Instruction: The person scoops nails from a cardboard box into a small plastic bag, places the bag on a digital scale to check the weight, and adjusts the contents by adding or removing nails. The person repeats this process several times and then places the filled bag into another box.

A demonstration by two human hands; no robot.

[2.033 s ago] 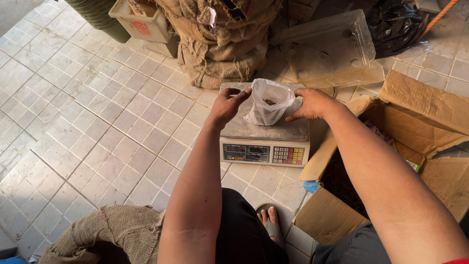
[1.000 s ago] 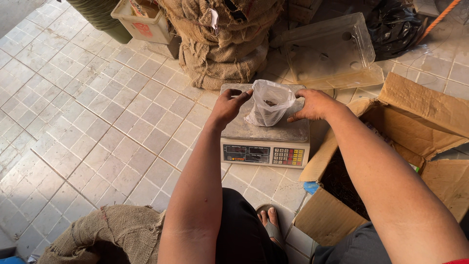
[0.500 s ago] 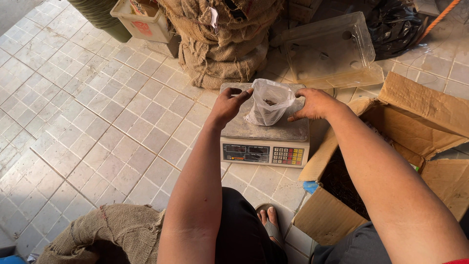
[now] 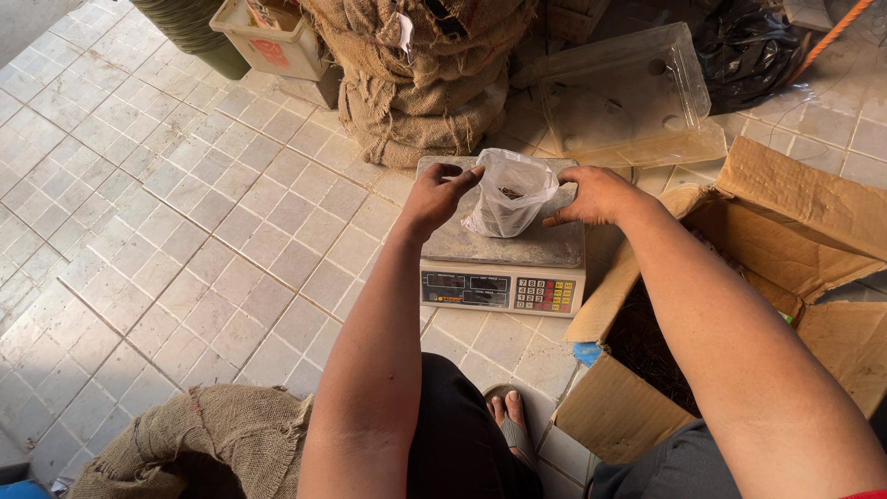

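Both hands work at the mouth of a small clear plastic bag (image 4: pixel 506 199) that stands on the grey platform of a weighing scale (image 4: pixel 504 245). Left hand (image 4: pixel 430 199) pinches the bag's left rim between thumb and fingers, the other fingers loosely curled. Right hand (image 4: pixel 596 196) grips the right rim, thumb toward the bag and fingers bent over the edge. Held this way the mouth is spread open, and a little dark material shows inside; what it is cannot be told.

On the scale's front face, toward the person, are a display strip and a keypad with coloured keys. Behind the scale, burlap sacks (image 4: pixel 416 83) are piled up, with a pale plastic bin (image 4: pixel 268 42) to their left. Behind and to the right of the scale lies a clear plastic tray (image 4: pixel 628 97), and past that a black plastic bag (image 4: pixel 748 46). Just right of the scale sits an open cardboard box (image 4: pixel 785 231) with dark contents deep inside. Left of the scale is tiled floor (image 4: pixel 185 212). Nearer the person than the scale, a sandalled foot (image 4: pixel 513 420) rests on the tiles, and another burlap sack (image 4: pixel 208 444) lies at the lower left.
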